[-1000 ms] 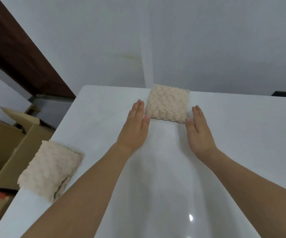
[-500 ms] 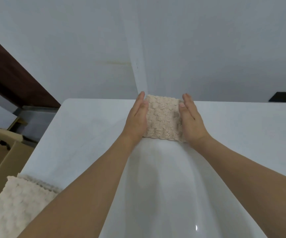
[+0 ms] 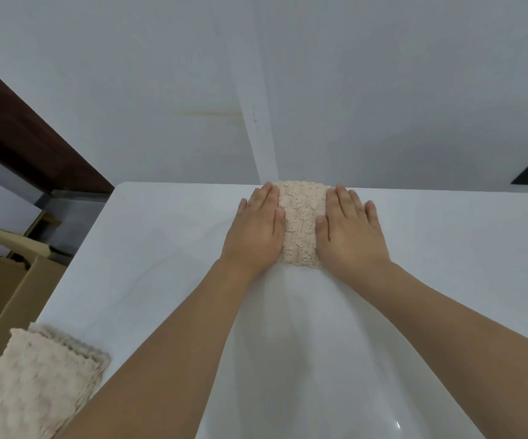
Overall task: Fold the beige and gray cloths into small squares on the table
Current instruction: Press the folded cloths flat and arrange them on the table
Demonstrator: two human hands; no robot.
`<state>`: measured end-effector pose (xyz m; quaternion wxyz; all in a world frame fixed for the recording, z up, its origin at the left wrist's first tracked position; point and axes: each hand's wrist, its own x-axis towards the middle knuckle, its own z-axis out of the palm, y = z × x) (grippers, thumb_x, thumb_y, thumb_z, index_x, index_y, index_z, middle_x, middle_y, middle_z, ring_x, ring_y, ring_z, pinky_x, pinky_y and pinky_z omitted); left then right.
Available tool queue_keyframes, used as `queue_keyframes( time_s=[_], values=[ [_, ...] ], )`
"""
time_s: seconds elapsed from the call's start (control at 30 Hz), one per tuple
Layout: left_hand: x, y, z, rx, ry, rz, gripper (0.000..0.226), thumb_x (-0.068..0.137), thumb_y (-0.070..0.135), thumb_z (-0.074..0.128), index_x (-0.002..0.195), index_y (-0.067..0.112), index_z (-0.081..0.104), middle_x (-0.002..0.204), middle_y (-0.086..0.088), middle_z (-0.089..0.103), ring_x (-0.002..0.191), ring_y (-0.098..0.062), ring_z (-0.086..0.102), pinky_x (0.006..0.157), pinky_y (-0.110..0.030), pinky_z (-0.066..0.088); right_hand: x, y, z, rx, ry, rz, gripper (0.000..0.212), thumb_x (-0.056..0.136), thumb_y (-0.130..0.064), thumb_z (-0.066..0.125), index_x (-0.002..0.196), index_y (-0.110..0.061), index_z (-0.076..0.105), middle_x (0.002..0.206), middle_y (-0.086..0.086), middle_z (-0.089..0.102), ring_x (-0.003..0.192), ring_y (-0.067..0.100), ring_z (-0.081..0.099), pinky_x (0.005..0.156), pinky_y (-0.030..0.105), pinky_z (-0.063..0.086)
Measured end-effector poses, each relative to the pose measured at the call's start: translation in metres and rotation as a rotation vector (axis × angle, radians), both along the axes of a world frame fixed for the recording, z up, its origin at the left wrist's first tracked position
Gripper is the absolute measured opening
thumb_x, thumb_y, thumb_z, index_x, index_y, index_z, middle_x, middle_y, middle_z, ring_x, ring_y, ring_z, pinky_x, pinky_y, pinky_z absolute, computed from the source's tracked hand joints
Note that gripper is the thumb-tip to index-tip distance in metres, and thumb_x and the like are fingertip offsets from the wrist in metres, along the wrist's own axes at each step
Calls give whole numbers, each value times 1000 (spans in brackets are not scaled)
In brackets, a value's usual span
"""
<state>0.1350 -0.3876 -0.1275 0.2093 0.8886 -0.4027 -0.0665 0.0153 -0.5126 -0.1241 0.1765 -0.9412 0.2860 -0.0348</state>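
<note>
Head view: left hand (image 3: 257,231), right hand (image 3: 349,231) flat, hiding beige cloth (image 3: 299,226) edges.

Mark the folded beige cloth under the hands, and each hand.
folded beige cloth (image 3: 300,223), head view, bare strip between hands.
left hand (image 3: 256,231), head view, back of hand.
right hand (image 3: 349,234), head view, back of hand.

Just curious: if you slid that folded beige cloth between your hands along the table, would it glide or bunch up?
The folded beige cloth looks soft and nubbly, so it would probably squash rather than stay stiff. The white table looks glossy, so it would likely slide easily.
</note>
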Motion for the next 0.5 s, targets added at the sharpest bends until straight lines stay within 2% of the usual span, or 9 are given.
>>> queue_keyframes(
  time_s=[0.07, 0.13, 0.17, 0.23, 0.3, 0.33, 0.4, 0.5],
  values=[
    [1, 0, 0, 0, -20, -3, 58, 102, 35, 18, 154, 9, 25, 163, -4, 21, 151, -16, 14, 123, -34, 5, -3, -8, 3, -90, 54, 82, 65, 96, -40, 7, 153, -8, 13, 161, 8, 13, 149, 23, 6, 120, 42, -1],
    [-2, 1, 2, -23, -41, 44, 62, 100, 37, 17, 153, 9, 28, 162, -5, 24, 150, -17, 16, 123, -35, 5, -4, -24, 14, -138, 28, 180, 64, 95, -40, 11, 147, -8, 31, 153, 8, 32, 144, 24, 22, 119, 40, 7],
    [-7, 1, 3, -63, -48, 111, 61, 100, 36, 18, 152, 8, 29, 161, -7, 26, 150, -18, 16, 122, -35, 5, -4, -36, 20, -92, -22, 220, 57, 98, -38, 18, 140, -7, 42, 146, 8, 42, 138, 23, 32, 116, 35, 13],
    [-28, -3, 6, -217, 11, 345, 59, 101, 34, 20, 153, 6, 27, 161, -7, 24, 150, -19, 13, 121, -33, 1, 2, -61, 37, 224, -145, 247, 41, 103, -29, 33, 131, -8, 54, 138, 6, 53, 130, 20, 43, 107, 23, 23],
    [-58, -15, 13, -423, 173, 638, 59, 101, 33, 22, 155, 10, 19, 164, -3, 17, 151, -16, 5, 122, -32, -2, 15, -82, 53, 588, -214, 248, 36, 103, -25, 39, 134, -14, 55, 141, -1, 51, 133, 12, 41, 105, 15, 23],
    [-73, -24, 17, -519, 256, 768, 60, 101, 34, 23, 156, 12, 16, 165, -1, 13, 151, -14, 1, 123, -34, -2, 24, -88, 58, 698, -211, 272, 37, 103, -26, 38, 135, -16, 54, 142, -4, 50, 134, 8, 40, 107, 14, 22],
    [-99, -44, 26, -667, 357, 940, 64, 98, 38, 21, 157, 15, 11, 165, 4, 8, 151, -10, -3, 123, -37, -1, 38, -97, 60, 774, -166, 355, 38, 104, -31, 35, 137, -21, 51, 145, -7, 47, 136, 5, 37, 113, 19, 21],
    [-114, -70, 29, -810, 364, 1058, 68, 95, 42, 19, 157, 16, 9, 165, 6, 5, 150, -7, -4, 123, -37, -2, 56, -94, 52, 774, -114, 471, 40, 104, -35, 33, 138, -23, 49, 146, -9, 45, 137, 3, 36, 116, 23, 20]
  ],
)
